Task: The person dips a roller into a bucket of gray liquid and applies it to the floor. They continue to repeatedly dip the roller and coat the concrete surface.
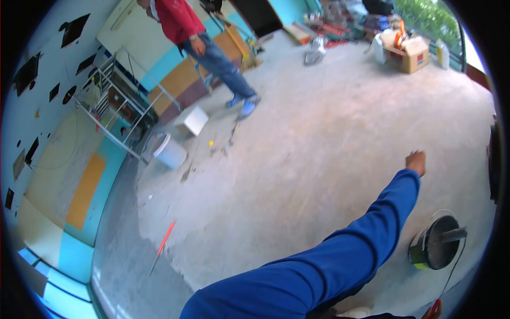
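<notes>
My left arm in a blue sleeve stretches out across the view. At its end, my left hand (416,162) is closed in a fist above the concrete floor, and I see nothing in it. Only part of my right hand (429,315) shows at the bottom right edge, closed around the red handle of a paint roller (453,235). Its thin metal rod runs up from the handle to the grey roller head, which rests at the opening of a dark bucket (417,250). The bucket has a wire handle and stands on the floor.
A person in a red top (215,58) stands at the back. Nearby are a white bucket (170,151), a white box (192,121) and metal scaffolding (127,106). A red-handled rod (162,245) lies left. A cardboard box (411,59) and piled materials stand far right.
</notes>
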